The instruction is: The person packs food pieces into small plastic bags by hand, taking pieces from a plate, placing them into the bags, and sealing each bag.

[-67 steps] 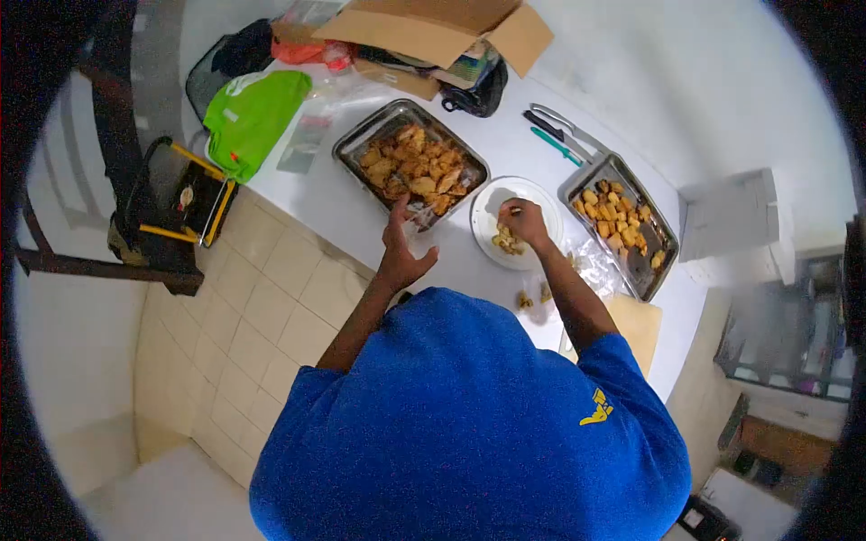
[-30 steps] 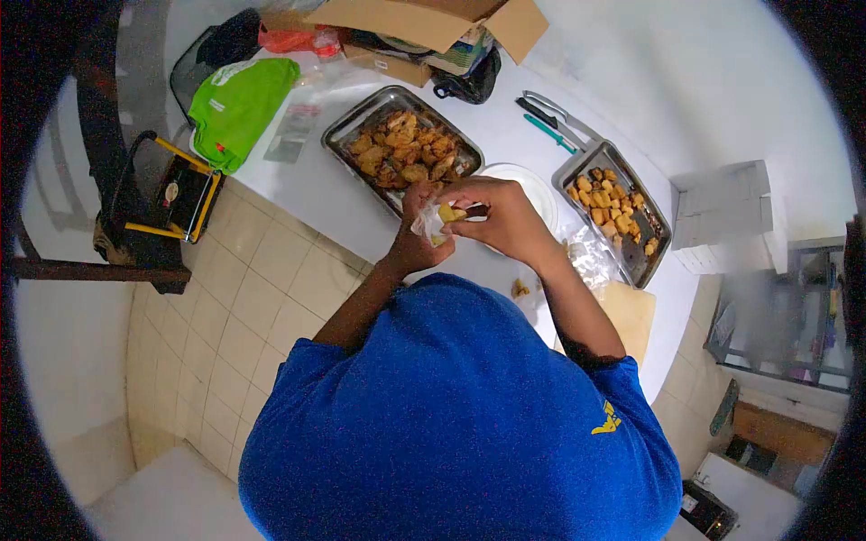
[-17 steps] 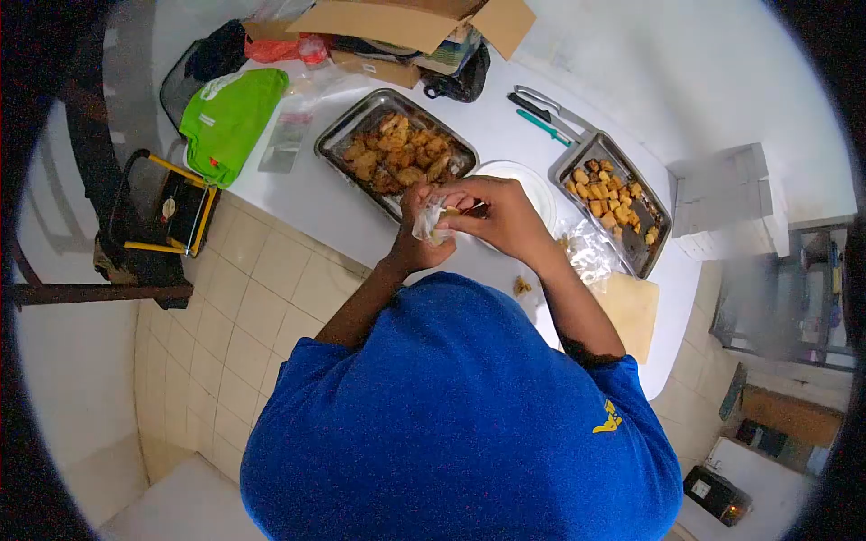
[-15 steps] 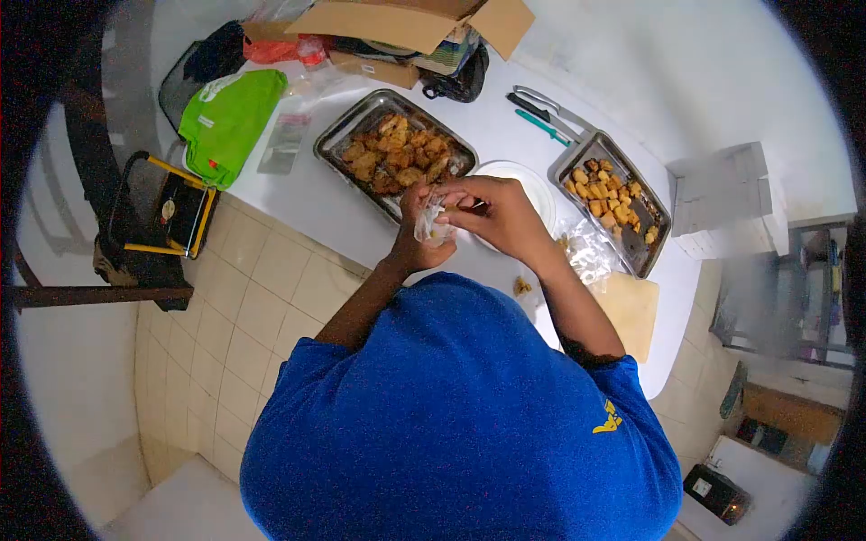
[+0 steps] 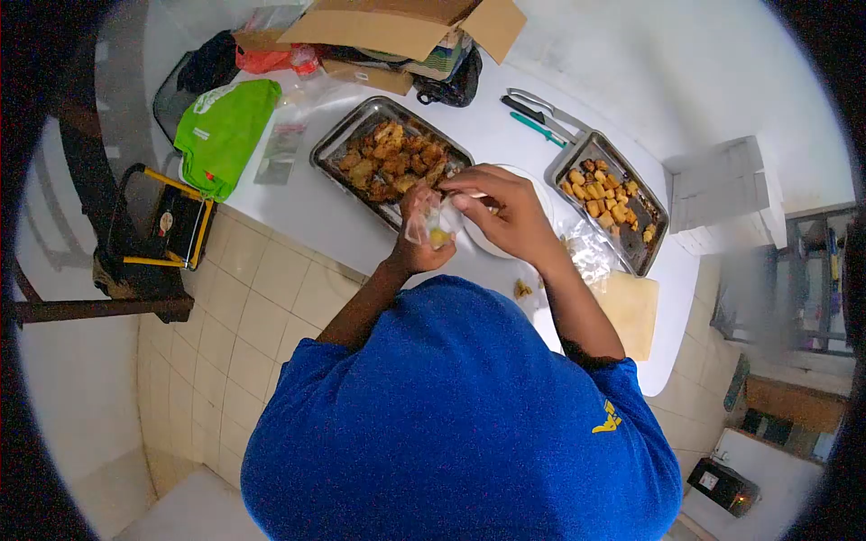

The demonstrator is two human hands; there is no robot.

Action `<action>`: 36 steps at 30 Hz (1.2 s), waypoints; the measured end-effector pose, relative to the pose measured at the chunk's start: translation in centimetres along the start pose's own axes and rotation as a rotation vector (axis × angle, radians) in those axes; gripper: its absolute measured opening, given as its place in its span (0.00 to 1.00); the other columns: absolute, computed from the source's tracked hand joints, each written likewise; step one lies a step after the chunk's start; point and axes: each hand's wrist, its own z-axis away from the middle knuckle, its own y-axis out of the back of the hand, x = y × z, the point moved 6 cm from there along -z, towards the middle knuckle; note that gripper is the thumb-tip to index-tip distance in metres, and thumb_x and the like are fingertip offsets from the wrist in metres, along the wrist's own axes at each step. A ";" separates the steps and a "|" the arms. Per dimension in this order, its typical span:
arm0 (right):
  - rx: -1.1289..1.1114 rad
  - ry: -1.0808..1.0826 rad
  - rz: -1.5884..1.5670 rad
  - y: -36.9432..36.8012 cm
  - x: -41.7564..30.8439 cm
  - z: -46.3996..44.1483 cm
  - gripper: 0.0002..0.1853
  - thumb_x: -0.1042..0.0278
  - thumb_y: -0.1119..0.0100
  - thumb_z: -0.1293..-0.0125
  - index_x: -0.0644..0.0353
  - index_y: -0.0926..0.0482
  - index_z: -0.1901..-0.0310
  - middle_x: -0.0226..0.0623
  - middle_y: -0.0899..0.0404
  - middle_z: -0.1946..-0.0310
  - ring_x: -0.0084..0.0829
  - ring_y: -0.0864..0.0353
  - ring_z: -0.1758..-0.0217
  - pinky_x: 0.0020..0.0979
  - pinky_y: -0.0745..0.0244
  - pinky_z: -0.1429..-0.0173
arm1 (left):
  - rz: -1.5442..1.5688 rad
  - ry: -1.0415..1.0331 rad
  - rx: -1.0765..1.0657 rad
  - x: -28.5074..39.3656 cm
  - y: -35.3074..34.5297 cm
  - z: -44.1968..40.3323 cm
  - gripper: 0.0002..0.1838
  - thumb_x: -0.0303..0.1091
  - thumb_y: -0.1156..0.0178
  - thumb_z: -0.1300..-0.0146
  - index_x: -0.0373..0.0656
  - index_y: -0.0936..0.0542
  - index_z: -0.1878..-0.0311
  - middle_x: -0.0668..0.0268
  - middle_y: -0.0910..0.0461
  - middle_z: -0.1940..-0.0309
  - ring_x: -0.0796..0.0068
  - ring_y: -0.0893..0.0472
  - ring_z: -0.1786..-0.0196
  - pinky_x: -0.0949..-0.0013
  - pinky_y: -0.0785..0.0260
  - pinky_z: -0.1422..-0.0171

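My left hand is closed around a small clear plastic bag with something yellowish in its bottom. At the bag's upper edge, the fingers of my right hand pinch the plastic. Just beyond both hands lies a metal tray of browned, fried-looking pieces. A white plate is partly hidden under my right hand. Beside my right forearm are crumpled clear plastic bags and a small brown food scrap.
At the right stands a second tray of golden chunks, near knives and a cutting board. White boxes are stacked by the wall. A cardboard box and green bag occupy the far left.
The bag has tilted and spread open more, and its yellowish content now shows. My right hand has shifted slightly along the bag's edge. The whole view has moved a little.
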 end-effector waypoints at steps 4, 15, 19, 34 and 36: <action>-0.115 0.222 0.269 0.6 -0.9 0.4 0.17 0.65 0.32 0.55 0.54 0.18 0.59 0.40 0.34 0.41 0.45 0.39 0.37 0.41 0.40 0.36 | 0.187 -0.006 0.108 -1.1 -0.7 0.3 0.49 0.22 0.42 0.60 0.35 0.58 0.34 0.51 0.43 0.44 0.57 0.38 0.39 0.56 0.44 0.36; -0.046 0.257 0.335 1.1 -1.2 -1.2 0.05 0.72 0.36 0.55 0.59 0.18 0.73 0.38 0.35 0.39 0.49 0.44 0.34 0.44 0.41 0.35 | 0.712 0.231 0.054 0.7 0.1 -3.6 0.52 0.24 0.43 0.52 0.41 0.67 0.30 0.52 0.51 0.34 0.58 0.47 0.31 0.55 0.48 0.32; 0.097 0.235 0.415 2.6 -1.4 -2.0 0.05 0.73 0.38 0.57 0.59 0.19 0.74 0.37 0.34 0.40 0.49 0.42 0.35 0.44 0.42 0.35 | 0.865 0.476 -0.003 0.0 -1.2 -3.7 0.46 0.24 0.43 0.45 0.45 0.61 0.29 0.57 0.50 0.32 0.60 0.48 0.30 0.57 0.46 0.32; 0.261 0.185 0.514 4.6 2.4 -3.2 0.05 0.69 0.36 0.52 0.56 0.18 0.72 0.36 0.28 0.46 0.43 0.35 0.42 0.41 0.40 0.38 | 0.942 0.878 -0.244 -1.1 -3.8 -2.4 0.24 0.31 0.44 0.37 0.42 0.39 0.39 0.56 0.22 0.54 0.68 0.20 0.56 0.69 0.29 0.51; 0.254 0.194 0.515 4.7 2.4 -3.5 0.07 0.67 0.35 0.52 0.55 0.18 0.70 0.36 0.27 0.47 0.42 0.34 0.42 0.39 0.39 0.38 | 0.889 0.886 -0.266 -0.9 -3.6 -2.2 0.22 0.32 0.44 0.37 0.42 0.36 0.41 0.57 0.22 0.55 0.69 0.20 0.57 0.70 0.29 0.54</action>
